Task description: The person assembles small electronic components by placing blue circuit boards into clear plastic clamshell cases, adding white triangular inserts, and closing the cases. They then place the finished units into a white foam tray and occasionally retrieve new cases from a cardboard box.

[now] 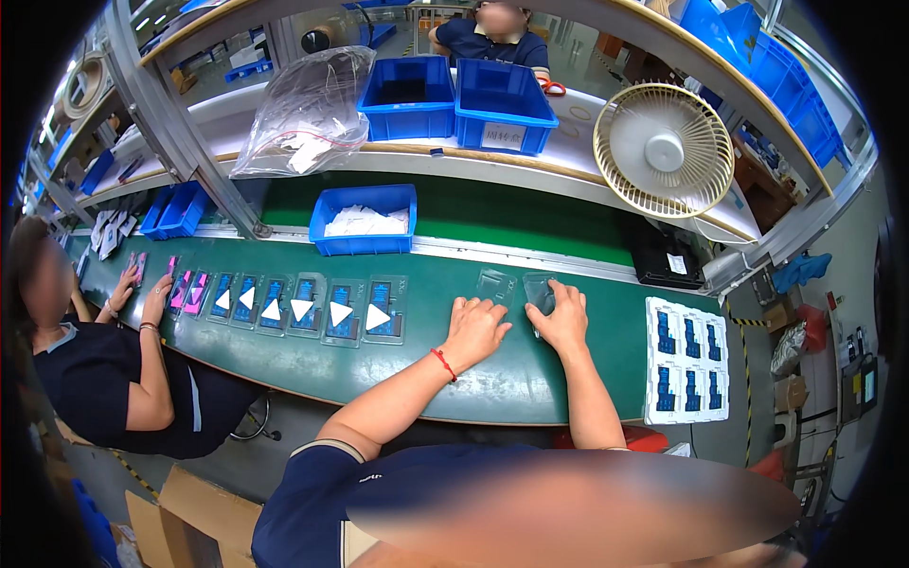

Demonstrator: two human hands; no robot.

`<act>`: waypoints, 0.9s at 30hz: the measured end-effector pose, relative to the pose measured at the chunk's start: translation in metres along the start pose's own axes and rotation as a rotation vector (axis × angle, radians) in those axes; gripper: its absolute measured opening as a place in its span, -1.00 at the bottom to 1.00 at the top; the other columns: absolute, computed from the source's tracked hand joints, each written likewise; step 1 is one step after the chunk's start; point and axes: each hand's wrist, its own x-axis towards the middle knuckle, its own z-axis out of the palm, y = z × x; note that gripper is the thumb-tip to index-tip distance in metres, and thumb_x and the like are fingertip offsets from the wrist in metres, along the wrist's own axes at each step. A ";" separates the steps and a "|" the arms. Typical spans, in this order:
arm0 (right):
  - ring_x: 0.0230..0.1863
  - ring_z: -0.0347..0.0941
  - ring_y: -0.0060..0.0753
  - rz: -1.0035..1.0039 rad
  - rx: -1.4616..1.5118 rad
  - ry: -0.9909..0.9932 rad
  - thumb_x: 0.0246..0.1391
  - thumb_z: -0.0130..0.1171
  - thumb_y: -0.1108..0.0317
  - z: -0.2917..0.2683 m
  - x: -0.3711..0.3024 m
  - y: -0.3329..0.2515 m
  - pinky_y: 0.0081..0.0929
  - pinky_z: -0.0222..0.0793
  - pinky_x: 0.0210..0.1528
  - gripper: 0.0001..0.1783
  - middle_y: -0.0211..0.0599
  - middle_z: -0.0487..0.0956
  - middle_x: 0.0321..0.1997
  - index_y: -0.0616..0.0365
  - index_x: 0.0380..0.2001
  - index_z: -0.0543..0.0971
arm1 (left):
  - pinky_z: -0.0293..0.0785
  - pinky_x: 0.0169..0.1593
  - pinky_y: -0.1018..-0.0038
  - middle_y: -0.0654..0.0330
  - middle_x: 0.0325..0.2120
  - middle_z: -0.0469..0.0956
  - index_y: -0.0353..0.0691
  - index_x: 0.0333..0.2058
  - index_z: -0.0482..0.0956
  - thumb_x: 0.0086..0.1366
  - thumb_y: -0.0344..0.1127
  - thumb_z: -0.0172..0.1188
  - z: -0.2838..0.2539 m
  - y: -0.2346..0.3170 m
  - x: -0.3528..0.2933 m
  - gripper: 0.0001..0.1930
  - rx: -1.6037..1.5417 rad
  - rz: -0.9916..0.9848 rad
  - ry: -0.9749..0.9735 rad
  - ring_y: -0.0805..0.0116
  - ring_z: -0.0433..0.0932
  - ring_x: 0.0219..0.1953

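My left hand (pixel 476 328) lies on the green worktop (pixel 445 379) with fingers extended, wearing a red wrist cord. Its fingertips reach the near edge of a small clear plastic tray (pixel 495 285). To the right, my right hand (pixel 563 319) curls its thumb and fingers around a second clear plastic tray (pixel 540 287), partly hidden by the hand. Left of my hands runs a row of several clear trays, each with a flat dark-blue part (pixel 382 299) and a white triangle (pixel 378 318) on it. A white tray (pixel 693 362) with several dark-blue parts lies right of my hands.
A blue bin (pixel 364 248) of white pieces stands behind the row. On the shelf above are a clear bag (pixel 308 114), two blue bins (pixel 407 123) and a fan (pixel 663 151). A co-worker (pixel 104 369) handles pink pieces (pixel 196 292) at left; another person (pixel 492 43) sits opposite.
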 end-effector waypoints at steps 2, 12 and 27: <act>0.09 0.34 -0.02 -0.004 -0.008 0.005 -0.24 0.39 0.01 0.000 0.000 0.000 -0.13 0.41 0.05 -0.26 -0.08 0.48 0.01 0.14 0.05 0.51 | 0.29 -0.02 0.21 0.12 -0.23 0.58 -0.14 -0.23 0.66 0.12 -0.19 0.32 -0.003 0.004 -0.001 -0.74 0.014 0.025 0.055 0.16 0.49 -0.09; 0.09 0.34 -0.02 -0.003 -0.017 -0.013 -0.24 0.40 0.01 -0.001 0.002 -0.001 -0.14 0.41 0.06 -0.25 -0.08 0.48 0.01 0.15 0.05 0.51 | 0.33 0.10 0.18 0.10 -0.10 0.53 -0.22 -0.24 0.64 0.08 -0.25 0.35 0.016 -0.005 -0.005 -0.72 -0.072 0.252 0.026 0.08 0.40 0.08; -0.15 0.46 -0.21 -0.116 0.505 0.044 -0.22 0.46 0.21 -0.001 -0.022 -0.013 -0.36 0.42 -0.15 -0.32 -0.15 0.53 -0.05 0.13 0.05 0.51 | 0.34 -0.49 0.58 0.26 -0.51 0.54 -0.27 -0.29 0.60 0.31 -0.39 0.16 0.020 0.003 0.003 -0.90 -0.861 -0.146 0.110 0.52 0.42 -0.55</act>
